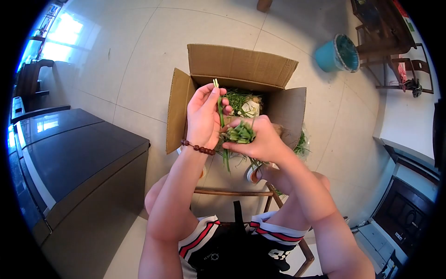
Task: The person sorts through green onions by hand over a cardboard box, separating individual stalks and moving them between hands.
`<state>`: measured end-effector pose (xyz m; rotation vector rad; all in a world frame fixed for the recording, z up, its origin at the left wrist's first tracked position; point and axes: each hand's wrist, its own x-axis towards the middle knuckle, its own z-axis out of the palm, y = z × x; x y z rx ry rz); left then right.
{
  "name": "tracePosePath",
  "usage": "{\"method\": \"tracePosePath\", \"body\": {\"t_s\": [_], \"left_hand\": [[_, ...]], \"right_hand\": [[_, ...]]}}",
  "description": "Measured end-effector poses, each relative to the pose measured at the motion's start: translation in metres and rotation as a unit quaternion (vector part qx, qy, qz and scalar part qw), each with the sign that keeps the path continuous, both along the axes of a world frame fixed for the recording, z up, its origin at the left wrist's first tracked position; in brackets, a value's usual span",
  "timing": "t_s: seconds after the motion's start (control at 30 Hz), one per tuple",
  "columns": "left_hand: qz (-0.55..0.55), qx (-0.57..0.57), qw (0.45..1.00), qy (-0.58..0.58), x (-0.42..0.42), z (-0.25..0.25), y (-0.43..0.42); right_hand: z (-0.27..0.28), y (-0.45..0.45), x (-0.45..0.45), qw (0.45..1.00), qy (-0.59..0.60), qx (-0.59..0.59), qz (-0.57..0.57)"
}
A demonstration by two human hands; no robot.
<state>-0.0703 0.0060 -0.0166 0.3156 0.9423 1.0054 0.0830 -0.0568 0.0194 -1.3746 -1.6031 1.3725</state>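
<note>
Arms (160, 232) | left grip (203, 114): stalks (220, 107) pinched at fingertips (214, 93) | right grip (260, 137): greens (241, 132) clasped (jutting out)

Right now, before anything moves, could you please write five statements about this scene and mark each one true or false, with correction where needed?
1. The right hand holds a bunch of green stalks. True.
2. The left hand holds nothing. False: the left hand holds a few thin stalks.
3. The cardboard box has its flaps open. True.
4. The bead bracelet is on the right wrist. False: the bead bracelet is on the left wrist.
5. The blue bucket is inside the cardboard box. False: the blue bucket is outside, beyond the box on the person's right side.
</note>
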Motion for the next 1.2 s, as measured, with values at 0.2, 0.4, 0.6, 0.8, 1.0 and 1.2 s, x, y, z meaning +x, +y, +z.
{"method": "tracePosePath", "body": {"t_s": [0.2, 0.4, 0.6, 0.8, 1.0, 1.2], "left_hand": [[0.018, -0.003, 1.0, -0.021, 0.001, -0.002, -0.001], [0.042, 0.021, 0.999, 0.01, -0.016, -0.004, 0.007], [0.019, 0.041, 0.998, 0.031, -0.036, -0.001, 0.024], [-0.231, 0.125, 0.959, 0.11, 0.003, 0.022, 0.002], [-0.268, 0.162, 0.944, 0.108, 0.017, 0.02, -0.003], [-0.252, 0.163, 0.942, 0.15, 0.019, 0.018, 0.0]], "right_hand": [[-0.014, -0.005, -0.006, 0.999, 0.015, 0.027, -0.041], [0.0, 0.002, 0.027, 0.951, 0.185, -0.14, -0.207], [0.001, 0.009, 0.056, 0.918, 0.278, -0.125, -0.254], [0.001, 0.015, 0.047, 0.893, 0.314, -0.159, -0.28], [-0.005, 0.017, 0.045, 0.901, 0.288, -0.16, -0.283], [-0.002, 0.018, 0.051, 0.909, 0.266, -0.155, -0.283]]}}
